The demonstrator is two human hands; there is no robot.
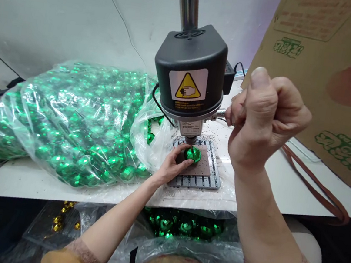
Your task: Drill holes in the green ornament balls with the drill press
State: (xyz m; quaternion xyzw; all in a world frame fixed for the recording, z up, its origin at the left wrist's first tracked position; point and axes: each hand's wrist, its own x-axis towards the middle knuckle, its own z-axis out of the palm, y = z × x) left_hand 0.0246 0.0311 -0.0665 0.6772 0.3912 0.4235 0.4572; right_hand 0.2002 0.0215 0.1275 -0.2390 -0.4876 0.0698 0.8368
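My left hand (175, 164) curls its thumb and fingers round a shiny green faceted ball (193, 153). This ball rests on a brownish pad on the slotted metal base (214, 183) of a small drill press (190, 63). The chuck (190, 139) is right above the ball; whether the bit touches it is hidden. Raised beside the black motor head, my right hand (260, 113) is closed in a fist round the press's lever handle (220, 112), most of which the fingers cover.
A big clear bag (74, 121) full of green balls lies left of the press. More green balls (185, 227) sit in plastic below the table edge (86, 197). A cardboard box (334, 85) stands at right, near a brown strap (318, 192). Small gold balls (58, 221) show lower left.
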